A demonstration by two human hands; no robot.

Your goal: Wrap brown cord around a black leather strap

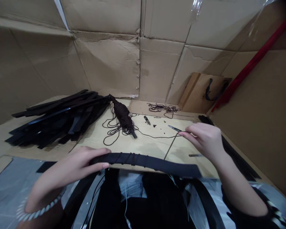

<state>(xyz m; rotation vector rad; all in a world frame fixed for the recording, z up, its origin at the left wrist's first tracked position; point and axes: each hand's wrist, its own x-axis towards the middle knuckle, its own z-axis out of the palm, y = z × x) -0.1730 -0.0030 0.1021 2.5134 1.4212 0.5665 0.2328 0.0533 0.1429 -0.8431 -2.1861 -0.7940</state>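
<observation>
My left hand [85, 162] is closed on the left end of a long, flat black strip [171, 166], which lies across in front of me at the table's near edge. Dark cord [133, 159] is wound around the strip in slanted turns, closer together near its middle. Pinched in my right hand [202, 138] is a slim pointed metal tool [174, 128], its tip toward the left; its exact kind is unclear. A thin cord runs from a wound cord bundle [121, 114] to my right fingers, and another length slants down from them to the strip.
A pile of black strips [62, 117] lies at the left. Small thread snips [147, 120] and dark scraps rest mid-table, with tangled cord [164, 108] behind. More black strips [238, 156] lie at the right, below a brown paper bag [200, 92]. Cardboard walls surround the table.
</observation>
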